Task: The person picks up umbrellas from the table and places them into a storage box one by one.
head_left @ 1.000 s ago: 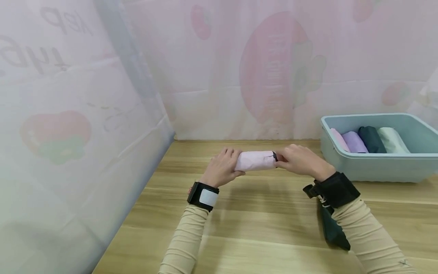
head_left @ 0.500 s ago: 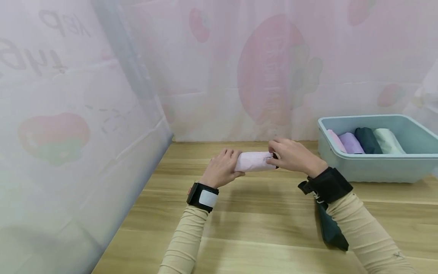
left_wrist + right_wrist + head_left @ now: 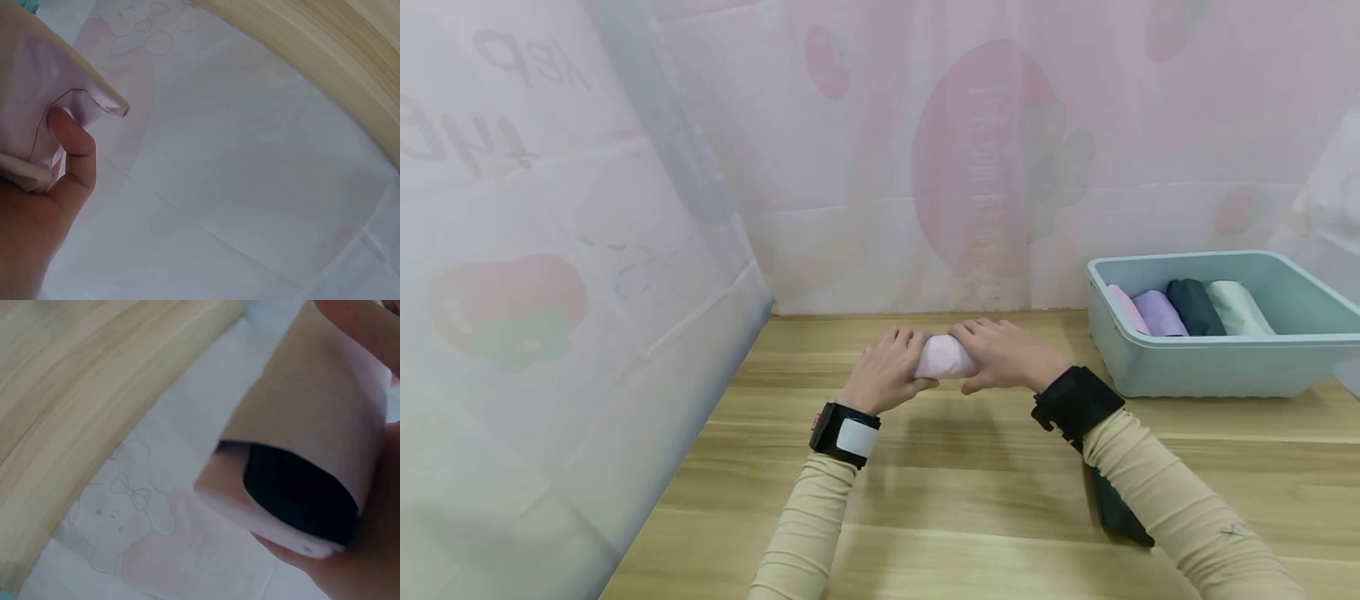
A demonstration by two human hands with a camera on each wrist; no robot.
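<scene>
Right hand (image 3: 1000, 357) slid leftward, both hands' grip closed round pink roll (image 3: 943, 357), wooden table (image 3: 970, 500), curtained walls

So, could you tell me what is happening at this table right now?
A person holds a pale pink rolled bundle above the wooden table, the left hand gripping one end and the right hand wrapped over the other. To the right stands a light blue tub with four rolls side by side: pink, lilac, dark green and pale mint. A dark green piece lies under the right forearm.
</scene>
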